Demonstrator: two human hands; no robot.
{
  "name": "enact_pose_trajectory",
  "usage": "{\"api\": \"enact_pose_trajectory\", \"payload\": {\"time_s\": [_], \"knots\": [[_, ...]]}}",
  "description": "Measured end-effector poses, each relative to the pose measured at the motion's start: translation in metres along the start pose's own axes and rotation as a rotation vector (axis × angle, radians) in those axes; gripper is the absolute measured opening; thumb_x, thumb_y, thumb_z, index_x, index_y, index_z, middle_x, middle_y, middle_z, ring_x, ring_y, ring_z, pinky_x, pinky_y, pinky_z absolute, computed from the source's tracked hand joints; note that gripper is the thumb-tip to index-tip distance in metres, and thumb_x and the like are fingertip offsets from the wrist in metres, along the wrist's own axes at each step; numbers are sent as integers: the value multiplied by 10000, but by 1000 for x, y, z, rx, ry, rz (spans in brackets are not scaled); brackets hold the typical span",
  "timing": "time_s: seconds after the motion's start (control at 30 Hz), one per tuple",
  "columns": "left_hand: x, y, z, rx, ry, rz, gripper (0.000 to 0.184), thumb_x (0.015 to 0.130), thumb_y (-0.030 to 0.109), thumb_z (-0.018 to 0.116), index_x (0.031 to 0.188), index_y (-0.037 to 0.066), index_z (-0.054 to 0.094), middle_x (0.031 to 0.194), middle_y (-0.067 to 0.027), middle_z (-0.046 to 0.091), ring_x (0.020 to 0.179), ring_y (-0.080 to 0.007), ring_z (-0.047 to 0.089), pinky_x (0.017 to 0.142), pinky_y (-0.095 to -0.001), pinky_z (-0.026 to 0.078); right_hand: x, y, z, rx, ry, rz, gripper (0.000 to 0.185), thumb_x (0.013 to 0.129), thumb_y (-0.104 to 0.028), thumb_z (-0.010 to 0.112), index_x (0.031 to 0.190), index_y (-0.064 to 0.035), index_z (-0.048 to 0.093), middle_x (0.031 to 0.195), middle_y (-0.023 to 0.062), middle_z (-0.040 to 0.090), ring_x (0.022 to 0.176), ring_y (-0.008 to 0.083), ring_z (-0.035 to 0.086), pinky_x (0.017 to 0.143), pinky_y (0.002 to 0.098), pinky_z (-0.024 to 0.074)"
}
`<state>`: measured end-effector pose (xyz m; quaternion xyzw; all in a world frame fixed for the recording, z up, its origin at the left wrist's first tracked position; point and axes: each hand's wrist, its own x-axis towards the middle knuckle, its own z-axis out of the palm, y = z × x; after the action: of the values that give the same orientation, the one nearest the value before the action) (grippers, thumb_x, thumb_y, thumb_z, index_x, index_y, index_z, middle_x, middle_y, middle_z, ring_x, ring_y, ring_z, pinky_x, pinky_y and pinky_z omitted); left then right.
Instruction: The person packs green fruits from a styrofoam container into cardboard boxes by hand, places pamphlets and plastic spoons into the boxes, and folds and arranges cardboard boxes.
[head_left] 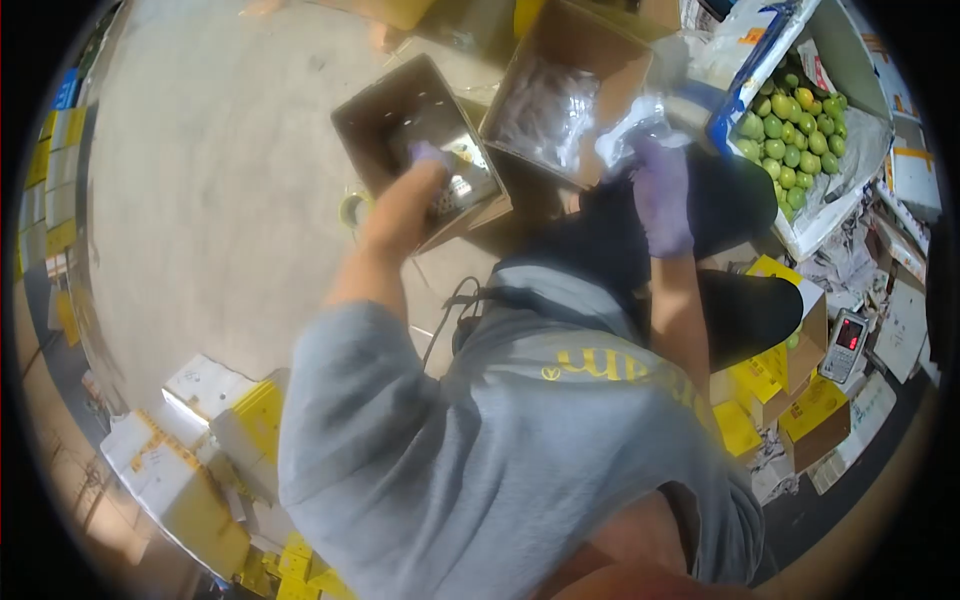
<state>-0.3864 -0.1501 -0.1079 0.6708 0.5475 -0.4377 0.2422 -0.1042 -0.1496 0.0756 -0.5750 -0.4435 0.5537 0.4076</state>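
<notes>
My left hand (432, 156), in a purple glove, reaches down into an open cardboard box (372, 122). Its fingers are blurred and partly hidden, and I cannot make out what they touch beside the shiny patch on the box's inner side. My right hand (662, 195), also gloved in purple, is closed on a crumpled clear plastic bag (630, 128) above my thigh. Just left of that bag stands a second open cardboard box (520, 65) with more clear plastic bags (545, 115) inside.
At the upper right, a white foam box (745, 75) holds many green round fruits (790, 135). A handheld device with a red display (846, 340) lies among papers and yellow cartons (815, 408). More cartons (165, 480) stand at the lower left. A tape roll (353, 210) lies by the first box.
</notes>
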Motion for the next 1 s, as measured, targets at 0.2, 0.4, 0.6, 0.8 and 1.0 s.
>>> {"api": "enact_pose_trajectory", "payload": {"time_s": [0.2, 0.4, 0.6, 0.8, 1.0], "knots": [[-7, -32, 12, 400, 50, 352, 296, 716, 209, 593, 982, 121, 688, 1067, -87, 645, 1004, -257, 605, 795, -395, 472, -10, 6, -6, 126, -22, 21, 222, 847, -179, 540, 774, 16, 615, 663, 103, 613, 590, 179, 599, 586, 304, 493], [32, -51, 62, -319, 609, 288, 349, 874, 284, 450, 1046, 11, 584, 928, -228, 628, 826, -348, 623, 694, -447, 496, -8, 42, -8, -287, -56, -428, 171, 851, -170, 552, 896, -28, 636, 729, 83, 618, 647, 133, 561, 591, 312, 455], [-137, -54, -99, 102, 764, 256, 184, 728, 217, 623, 816, 61, 665, 815, -137, 654, 720, -304, 627, 666, -404, 495, -58, -34, -43, 533, -15, -58, 227, 854, -207, 586, 808, 4, 656, 693, 47, 626, 614, 95, 560, 577, 246, 460], [-236, 91, -209, -1293, 917, 803, 187, 857, 21, 541, 992, -85, 614, 902, -120, 643, 818, -152, 594, 750, -248, 473, -80, -35, -83, 664, 117, -298, 118, 814, -108, 598, 757, -12, 638, 644, 3, 594, 623, 46, 522, 585, 230, 421], [-278, 277, -262, -950, 668, 1086, 73, 820, 10, 617, 775, -27, 573, 749, -15, 561, 669, -46, 500, 597, -175, 400, -139, -38, -193, 715, 510, -532, 121, 789, -77, 599, 899, -29, 604, 794, 32, 610, 714, 86, 570, 633, 245, 478]]}}
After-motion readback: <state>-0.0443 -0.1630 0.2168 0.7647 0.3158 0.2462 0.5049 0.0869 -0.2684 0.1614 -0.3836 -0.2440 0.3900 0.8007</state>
